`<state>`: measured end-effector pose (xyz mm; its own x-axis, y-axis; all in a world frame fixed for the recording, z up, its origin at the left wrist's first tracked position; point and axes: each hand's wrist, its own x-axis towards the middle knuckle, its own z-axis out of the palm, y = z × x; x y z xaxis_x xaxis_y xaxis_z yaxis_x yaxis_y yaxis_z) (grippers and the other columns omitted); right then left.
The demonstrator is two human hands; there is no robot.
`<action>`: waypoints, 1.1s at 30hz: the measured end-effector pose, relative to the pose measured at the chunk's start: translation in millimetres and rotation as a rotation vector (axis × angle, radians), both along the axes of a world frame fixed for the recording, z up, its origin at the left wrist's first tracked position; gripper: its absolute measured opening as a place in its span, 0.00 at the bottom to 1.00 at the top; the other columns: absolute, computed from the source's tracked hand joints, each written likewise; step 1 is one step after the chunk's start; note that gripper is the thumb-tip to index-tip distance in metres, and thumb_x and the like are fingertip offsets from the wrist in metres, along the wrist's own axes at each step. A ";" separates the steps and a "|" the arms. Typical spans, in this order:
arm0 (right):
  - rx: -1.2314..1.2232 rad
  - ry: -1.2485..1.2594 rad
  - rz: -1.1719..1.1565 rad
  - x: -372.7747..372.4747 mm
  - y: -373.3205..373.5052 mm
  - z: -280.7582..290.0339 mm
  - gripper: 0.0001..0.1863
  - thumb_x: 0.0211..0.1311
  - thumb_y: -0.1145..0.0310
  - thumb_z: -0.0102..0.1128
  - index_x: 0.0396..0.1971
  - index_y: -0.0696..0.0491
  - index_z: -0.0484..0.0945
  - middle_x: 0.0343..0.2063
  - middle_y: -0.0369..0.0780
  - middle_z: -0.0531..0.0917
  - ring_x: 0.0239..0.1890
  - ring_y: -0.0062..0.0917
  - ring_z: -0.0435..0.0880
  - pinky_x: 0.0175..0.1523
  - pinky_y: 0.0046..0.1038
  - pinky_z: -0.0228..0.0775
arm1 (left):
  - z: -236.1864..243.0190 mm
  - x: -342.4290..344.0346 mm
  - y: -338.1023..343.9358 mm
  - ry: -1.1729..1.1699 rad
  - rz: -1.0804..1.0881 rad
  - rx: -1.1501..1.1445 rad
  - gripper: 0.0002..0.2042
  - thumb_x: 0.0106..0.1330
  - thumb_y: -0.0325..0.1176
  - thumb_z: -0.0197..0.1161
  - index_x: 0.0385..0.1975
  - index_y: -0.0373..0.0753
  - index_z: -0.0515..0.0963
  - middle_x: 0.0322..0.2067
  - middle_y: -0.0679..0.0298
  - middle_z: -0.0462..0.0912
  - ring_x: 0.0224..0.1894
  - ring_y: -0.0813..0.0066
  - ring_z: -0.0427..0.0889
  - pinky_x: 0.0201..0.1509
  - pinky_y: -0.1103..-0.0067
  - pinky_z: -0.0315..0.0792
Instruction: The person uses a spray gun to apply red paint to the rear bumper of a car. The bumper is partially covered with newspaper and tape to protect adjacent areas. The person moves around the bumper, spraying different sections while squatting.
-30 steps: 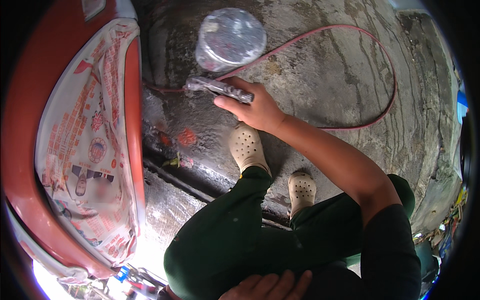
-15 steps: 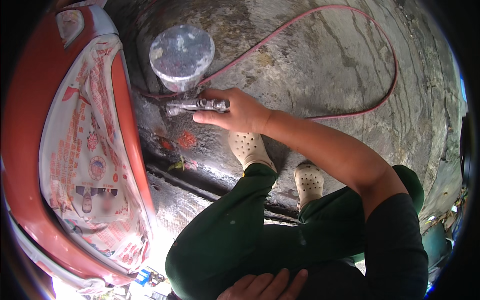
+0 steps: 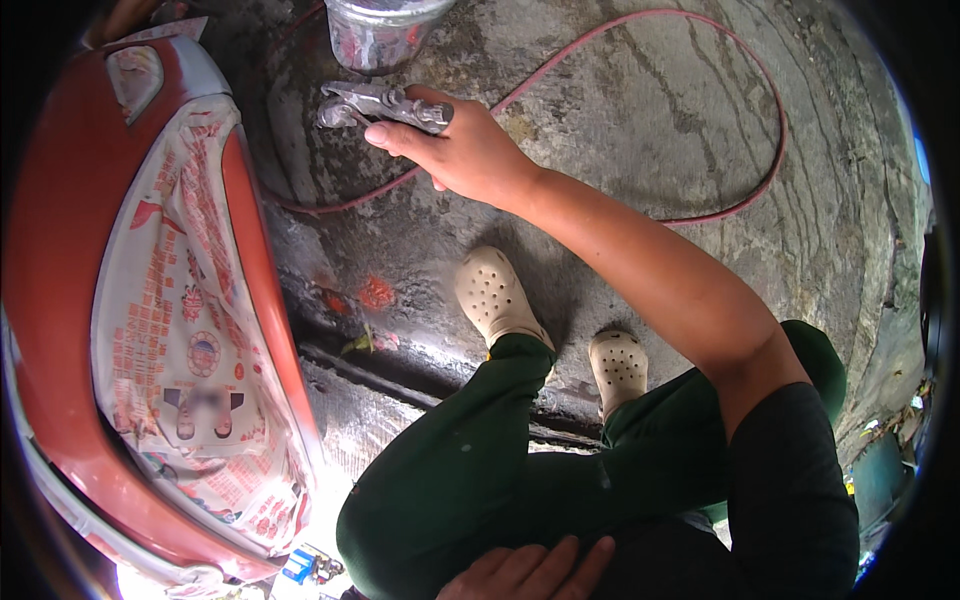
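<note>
My right hand (image 3: pixel 455 145) grips a silver spray gun (image 3: pixel 380 105), thumb along its side. A paint-spattered, lidded cup (image 3: pixel 385 35) sits beyond the gun in the picture and looks attached to it. To their left stands a glossy orange-red bodywork panel (image 3: pixel 55 260) with grey at its ends, its middle covered by a crumpled sheet (image 3: pixel 170 250) with red print. My left hand (image 3: pixel 525 570) rests on my lap at the lower edge, fingers apart and slightly bent, holding nothing I can see.
A red hose (image 3: pixel 775 150) loops over the stained concrete floor (image 3: pixel 640 120). My feet in beige clogs (image 3: pixel 495 295) are planted beside a dark groove crossing the floor, below orange paint marks (image 3: pixel 375 292). Clutter (image 3: pixel 310 565) lies past the panel's lower end.
My right hand has shifted leftward with the gun and cup, then up toward the top edge. The cup now shows its side more than its lid. My left hand stays on my lap.
</note>
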<state>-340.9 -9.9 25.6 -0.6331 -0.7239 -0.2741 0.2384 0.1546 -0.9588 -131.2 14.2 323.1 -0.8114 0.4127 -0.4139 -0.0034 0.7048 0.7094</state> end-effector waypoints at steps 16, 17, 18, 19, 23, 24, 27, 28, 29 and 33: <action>0.057 -0.064 -0.008 -28.0 -28.9 43.2 0.24 0.69 0.44 0.65 0.49 0.50 0.82 0.20 0.32 0.81 0.15 0.19 0.77 0.27 0.27 0.74 | 4.9 0.2 3.2 0.045 0.091 0.044 0.24 0.64 0.35 0.64 0.61 0.39 0.78 0.44 0.62 0.82 0.37 0.73 0.80 0.38 0.78 0.75; 0.051 -0.055 -0.010 -28.5 -29.2 42.6 0.24 0.69 0.44 0.65 0.50 0.50 0.82 0.20 0.33 0.82 0.15 0.19 0.77 0.26 0.27 0.74 | 4.8 0.6 3.3 0.052 0.087 0.040 0.23 0.64 0.35 0.64 0.61 0.39 0.78 0.44 0.62 0.82 0.37 0.73 0.80 0.38 0.78 0.75; 0.045 -0.047 -0.012 -28.9 -29.7 42.5 0.25 0.69 0.44 0.65 0.50 0.50 0.82 0.21 0.33 0.82 0.15 0.18 0.77 0.25 0.26 0.73 | 4.5 1.4 3.3 0.059 0.082 0.036 0.23 0.64 0.36 0.64 0.61 0.39 0.78 0.44 0.62 0.82 0.37 0.73 0.80 0.38 0.78 0.75; 0.039 -0.039 -0.015 -29.2 -29.5 42.4 0.25 0.69 0.44 0.66 0.51 0.50 0.82 0.22 0.33 0.82 0.15 0.18 0.76 0.25 0.26 0.73 | 4.6 1.7 3.3 0.065 0.077 0.032 0.23 0.65 0.36 0.64 0.61 0.39 0.78 0.44 0.62 0.82 0.37 0.73 0.80 0.38 0.78 0.75; 0.023 -0.136 0.008 -29.1 -15.2 52.8 0.25 0.69 0.44 0.65 0.52 0.50 0.83 0.26 0.35 0.84 0.15 0.16 0.76 0.21 0.23 0.70 | 6.6 2.0 5.6 0.056 0.109 0.033 0.23 0.65 0.37 0.64 0.60 0.40 0.78 0.44 0.63 0.82 0.37 0.74 0.80 0.38 0.78 0.75; 0.018 -0.150 0.003 -28.7 -10.5 55.8 0.25 0.69 0.44 0.65 0.52 0.50 0.83 0.26 0.35 0.84 0.15 0.16 0.75 0.21 0.23 0.70 | 6.9 2.4 6.2 0.059 0.112 0.031 0.23 0.66 0.38 0.64 0.60 0.40 0.79 0.44 0.63 0.82 0.37 0.74 0.80 0.38 0.78 0.75; 0.034 -0.127 -0.012 -31.2 -2.3 58.2 0.25 0.69 0.44 0.65 0.51 0.49 0.84 0.27 0.35 0.84 0.15 0.15 0.75 0.21 0.23 0.70 | 8.0 3.6 7.0 0.072 0.113 0.028 0.23 0.66 0.38 0.63 0.60 0.41 0.79 0.43 0.63 0.81 0.37 0.74 0.79 0.38 0.78 0.75; 0.044 -0.108 -0.018 -32.2 -0.3 58.2 0.24 0.69 0.44 0.65 0.51 0.49 0.84 0.27 0.35 0.84 0.15 0.15 0.75 0.21 0.23 0.70 | 8.2 3.7 6.9 0.077 0.111 0.028 0.23 0.66 0.38 0.63 0.60 0.41 0.79 0.43 0.63 0.81 0.37 0.74 0.79 0.38 0.78 0.75; 0.050 -0.095 -0.013 -33.9 0.7 56.6 0.24 0.69 0.44 0.66 0.52 0.47 0.84 0.27 0.35 0.84 0.15 0.15 0.75 0.21 0.23 0.70 | 8.4 3.6 6.8 0.087 0.108 0.030 0.23 0.66 0.39 0.63 0.60 0.41 0.78 0.43 0.63 0.81 0.36 0.74 0.79 0.37 0.78 0.74; 0.076 -0.048 0.003 -35.6 0.6 63.9 0.24 0.68 0.43 0.65 0.52 0.47 0.84 0.27 0.35 0.84 0.16 0.16 0.76 0.22 0.23 0.71 | 8.9 2.1 6.9 0.094 0.107 0.052 0.23 0.65 0.38 0.62 0.60 0.39 0.78 0.43 0.63 0.81 0.35 0.74 0.79 0.36 0.79 0.74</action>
